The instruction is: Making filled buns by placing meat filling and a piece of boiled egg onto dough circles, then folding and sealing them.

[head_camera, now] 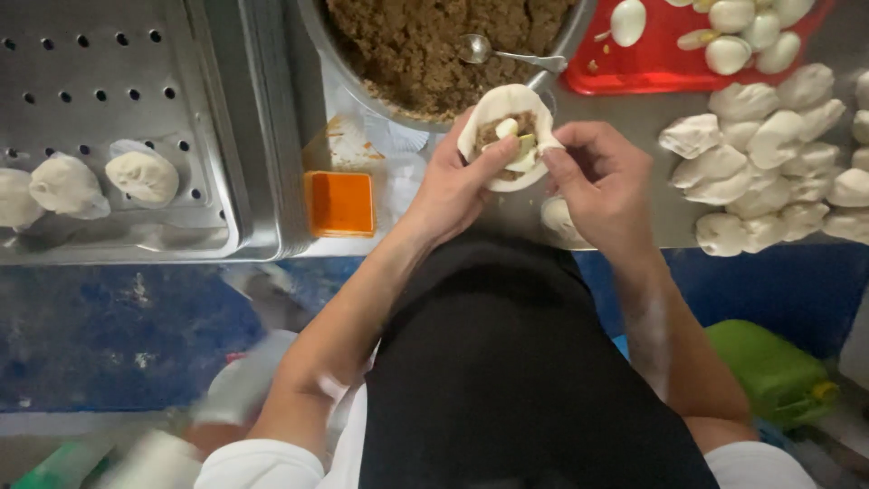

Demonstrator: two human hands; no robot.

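A round white dough wrapper (503, 136), cupped open with brown mince and pale egg pieces inside, rests on the left hand (462, 181) fingers, thumb pressing its filling. The right hand (602, 181) fingers pinch its edge. Beyond the fingertips sits one metal bowl of brown filling (434, 45) holding one spoon (507, 54); three finished buns (143, 175) sit left of them.

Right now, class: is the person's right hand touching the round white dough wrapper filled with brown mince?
Touching. The head view shows the right hand's fingertips pinching the dough wrapper's edge.
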